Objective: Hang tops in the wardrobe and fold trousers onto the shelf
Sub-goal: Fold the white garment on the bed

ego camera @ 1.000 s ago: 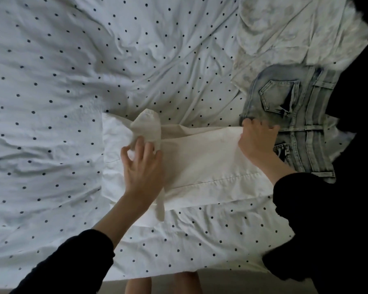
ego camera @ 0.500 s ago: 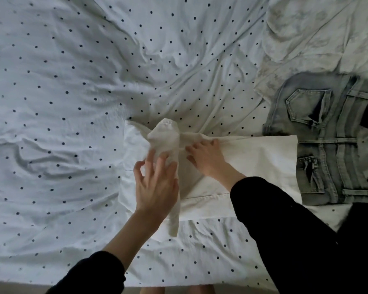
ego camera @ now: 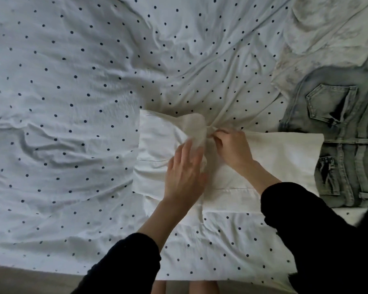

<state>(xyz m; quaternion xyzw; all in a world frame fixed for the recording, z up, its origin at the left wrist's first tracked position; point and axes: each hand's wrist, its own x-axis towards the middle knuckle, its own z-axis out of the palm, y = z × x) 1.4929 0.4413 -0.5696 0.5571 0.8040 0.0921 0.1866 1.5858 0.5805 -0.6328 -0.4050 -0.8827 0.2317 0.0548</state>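
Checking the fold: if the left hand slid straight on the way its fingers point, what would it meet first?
The left hand points up the bed; it would likely first meet the raised bunch of the white trousers, right by the right hand.

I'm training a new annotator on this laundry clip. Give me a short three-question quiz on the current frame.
1. True or false: the left hand lies with its fingers straight on the white trousers.
2. What is the right hand doing? A) pinching a fold of the white fabric B) holding a hanger C) resting on the denim
3. Fill in: the denim garment lies at the ___ end of the white trousers.

Key: 1 true; 2 A; 3 right
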